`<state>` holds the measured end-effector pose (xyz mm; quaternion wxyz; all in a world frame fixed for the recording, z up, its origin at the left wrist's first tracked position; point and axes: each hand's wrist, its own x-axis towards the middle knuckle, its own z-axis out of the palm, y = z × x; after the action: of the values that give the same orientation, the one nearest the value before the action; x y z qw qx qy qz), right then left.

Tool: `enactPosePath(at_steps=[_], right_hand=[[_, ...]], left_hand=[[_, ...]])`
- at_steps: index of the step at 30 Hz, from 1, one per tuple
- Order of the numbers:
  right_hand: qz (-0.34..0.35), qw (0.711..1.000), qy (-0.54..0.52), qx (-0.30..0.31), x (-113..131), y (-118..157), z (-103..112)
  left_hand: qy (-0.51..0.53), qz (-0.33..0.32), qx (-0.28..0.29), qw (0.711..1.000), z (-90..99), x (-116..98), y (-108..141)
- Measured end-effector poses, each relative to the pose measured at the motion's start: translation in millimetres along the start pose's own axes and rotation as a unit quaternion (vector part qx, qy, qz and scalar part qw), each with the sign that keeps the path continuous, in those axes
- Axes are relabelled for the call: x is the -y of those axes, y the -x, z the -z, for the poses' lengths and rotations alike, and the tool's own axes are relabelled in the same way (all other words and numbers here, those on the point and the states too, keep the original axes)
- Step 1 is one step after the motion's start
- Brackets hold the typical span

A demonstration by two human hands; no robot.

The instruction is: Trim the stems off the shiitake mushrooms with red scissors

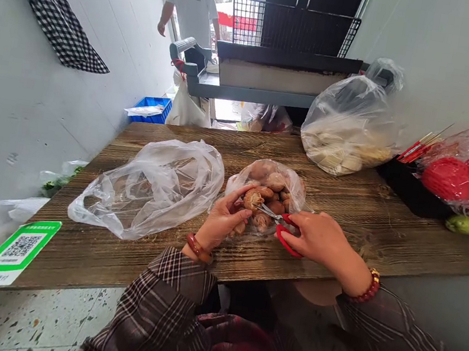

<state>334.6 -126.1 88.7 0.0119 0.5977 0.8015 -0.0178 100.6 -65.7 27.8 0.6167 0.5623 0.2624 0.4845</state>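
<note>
In my left hand is a brown mushroom, its pale underside and stem turned toward the right. My right hand grips red-handled scissors, whose metal blades reach to the mushroom's stem. Whether the blades have closed on it I cannot tell. Just behind and beneath both hands sits a clear plastic bag with several more brown mushrooms inside. To the left of my left hand, a crumpled translucent plastic bag lies spread on the wooden table.
A big knotted bag of pale food stands at the back right. Beside it are a black box with sticks, red netting and a green vegetable. A QR-code card hangs at the left edge. A person stands beyond the table.
</note>
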Motion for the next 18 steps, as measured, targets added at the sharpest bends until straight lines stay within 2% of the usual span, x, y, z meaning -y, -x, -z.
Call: enactPosePath(at_steps=[9,13,18], right_hand=[[-0.02,0.999,0.025,0.004,6,-2,0],[-0.027,0.999,0.017,-0.018,6,-1,-5],[0.002,0.996,-0.06,-0.065,-4,7,-19]], left_hand=[[-0.055,0.028,-0.032,0.998,-0.1,0,0],[-0.033,0.039,-0.038,0.998,0.9,0,0],[0.019,0.058,-0.058,0.996,3.7,0,0]])
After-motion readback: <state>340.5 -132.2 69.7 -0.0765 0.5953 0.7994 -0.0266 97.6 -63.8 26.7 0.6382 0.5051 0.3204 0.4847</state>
